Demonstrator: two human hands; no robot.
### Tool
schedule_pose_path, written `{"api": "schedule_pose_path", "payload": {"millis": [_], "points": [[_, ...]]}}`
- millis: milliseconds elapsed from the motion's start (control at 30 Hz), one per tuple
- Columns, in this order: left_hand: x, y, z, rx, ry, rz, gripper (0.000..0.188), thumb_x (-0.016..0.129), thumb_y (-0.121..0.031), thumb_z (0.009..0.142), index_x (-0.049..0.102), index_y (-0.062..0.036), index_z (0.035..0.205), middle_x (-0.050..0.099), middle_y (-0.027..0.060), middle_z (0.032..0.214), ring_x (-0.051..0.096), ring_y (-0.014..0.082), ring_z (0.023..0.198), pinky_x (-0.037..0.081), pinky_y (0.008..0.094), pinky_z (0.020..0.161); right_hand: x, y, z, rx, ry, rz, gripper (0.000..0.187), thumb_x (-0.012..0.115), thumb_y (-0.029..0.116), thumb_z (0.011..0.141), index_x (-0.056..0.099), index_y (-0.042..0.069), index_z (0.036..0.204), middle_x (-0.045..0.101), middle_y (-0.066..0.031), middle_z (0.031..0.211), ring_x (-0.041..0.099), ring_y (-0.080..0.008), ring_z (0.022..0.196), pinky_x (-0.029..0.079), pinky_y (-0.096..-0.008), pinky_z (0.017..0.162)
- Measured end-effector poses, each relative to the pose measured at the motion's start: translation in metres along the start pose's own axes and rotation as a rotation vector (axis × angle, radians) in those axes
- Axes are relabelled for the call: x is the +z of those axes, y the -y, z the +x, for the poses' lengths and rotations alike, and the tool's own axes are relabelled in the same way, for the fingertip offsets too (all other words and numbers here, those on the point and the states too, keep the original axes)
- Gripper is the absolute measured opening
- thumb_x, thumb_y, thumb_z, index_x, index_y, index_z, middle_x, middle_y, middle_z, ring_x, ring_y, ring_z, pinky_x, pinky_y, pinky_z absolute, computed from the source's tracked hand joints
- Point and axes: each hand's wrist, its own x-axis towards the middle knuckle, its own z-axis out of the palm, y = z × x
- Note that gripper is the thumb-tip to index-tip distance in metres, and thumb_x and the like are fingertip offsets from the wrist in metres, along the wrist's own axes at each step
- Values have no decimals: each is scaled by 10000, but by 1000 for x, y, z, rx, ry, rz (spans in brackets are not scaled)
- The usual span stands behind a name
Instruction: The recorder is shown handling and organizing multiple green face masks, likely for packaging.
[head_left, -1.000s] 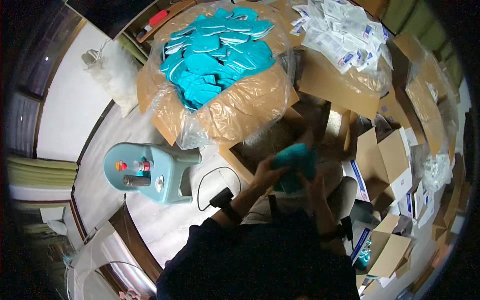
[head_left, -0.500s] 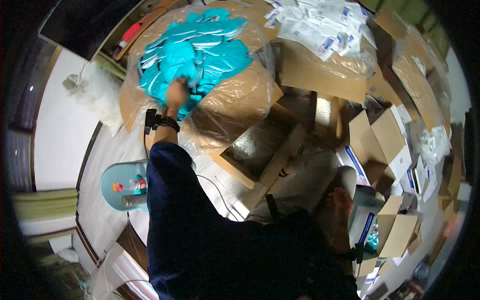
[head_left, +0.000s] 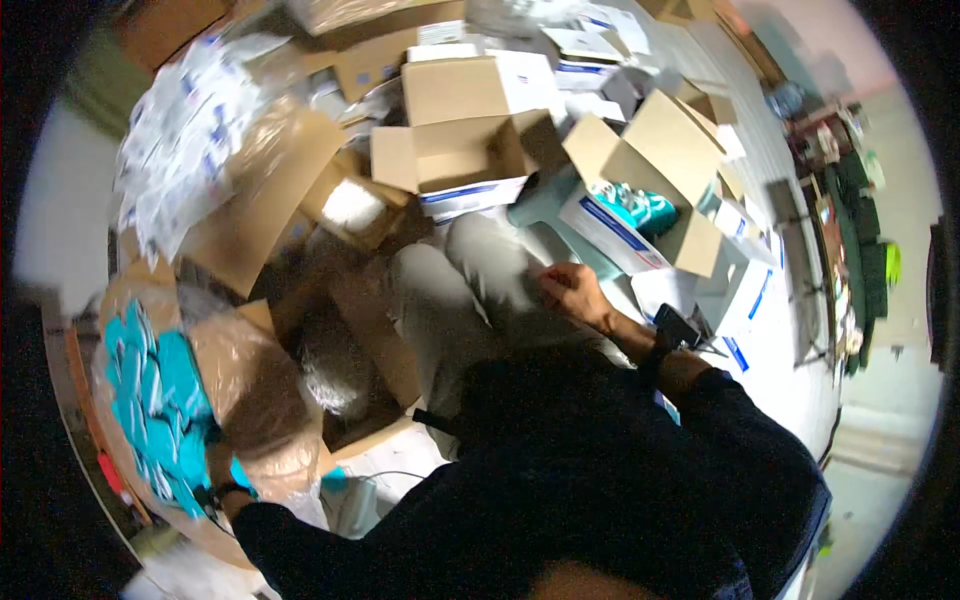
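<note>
My left hand (head_left: 221, 464) is at the near edge of a heap of teal pieces with white edges (head_left: 165, 385), which look soft and flat. The heap lies on a clear plastic liner in a large carton at the left. That hand is dark and blurred, and its fingers are hidden. Over my knee, my right hand (head_left: 570, 290) is closed, its fingers curled in, with nothing visible in them. Beyond it stands an open white-and-blue carton (head_left: 612, 236) with brown flaps, holding more teal pieces (head_left: 638, 208).
An open empty carton (head_left: 450, 193) stands ahead of my knees (head_left: 438, 290). White printed packets (head_left: 190, 140) are heaped at the far left. Beside my legs is a deep brown carton (head_left: 375, 425) with plastic inside. A pale teal stool (head_left: 585, 250) is near the right carton.
The view has swung to the right, so the teal heap now sits at the far left. My left hand is still at the heap, now nearer its edge. My right hand's fingers are more curled.
</note>
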Motion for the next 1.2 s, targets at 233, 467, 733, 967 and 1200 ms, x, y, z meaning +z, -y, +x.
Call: {"api": "schedule_pose_path", "payload": {"millis": [233, 467, 733, 967, 1200], "points": [[-45, 32, -32, 8, -106, 130, 217, 498, -194, 875, 638, -82, 997, 638, 157, 845, 607, 329, 743, 487, 431, 625, -102, -62, 34, 112, -332, 62, 113, 598, 41, 844, 652, -44, 897, 670, -110, 724, 618, -145, 588, 500, -297, 533], [-111, -35, -35, -609, -449, -170, 310, 573, -271, 869, 689, 15, 901, 654, 220, 875, 608, 389, 730, 480, 479, 667, -212, -153, 93, 322, -367, -785, 310, 622, 123, 720, 614, 24, 1013, 668, -117, 968, 621, -336, 926, 514, -407, 770], [-134, -255, -34, -66, -401, -540, 111, 612, -92, 803, 624, 5, 856, 639, 160, 920, 588, 353, 861, 472, 409, 778, -224, -245, 164, -257, -12, -1648, 472, 438, 223, 916, 373, 151, 1377, 397, -57, 1422, 422, -251, 1261, 360, -492, 1014], [-116, -324, -59, 20, -222, -780, 93, 588, -113, 806, 629, -29, 806, 648, 132, 841, 596, 320, 798, 453, 423, 743, -213, -225, 205, -288, -59, -1025, 263, 464, 215, 930, 508, 117, 1169, 548, -85, 1158, 522, -268, 1087, 438, -423, 885], [-133, -355, -54, 50, -175, -586, 113, 604, -128, 825, 660, -31, 839, 669, 134, 836, 626, 313, 796, 452, 410, 790, -228, -220, 183, -352, -36, -1540, 152, 485, 141, 882, 559, 136, 1015, 562, -94, 975, 555, -232, 946, 449, -382, 742]]}}
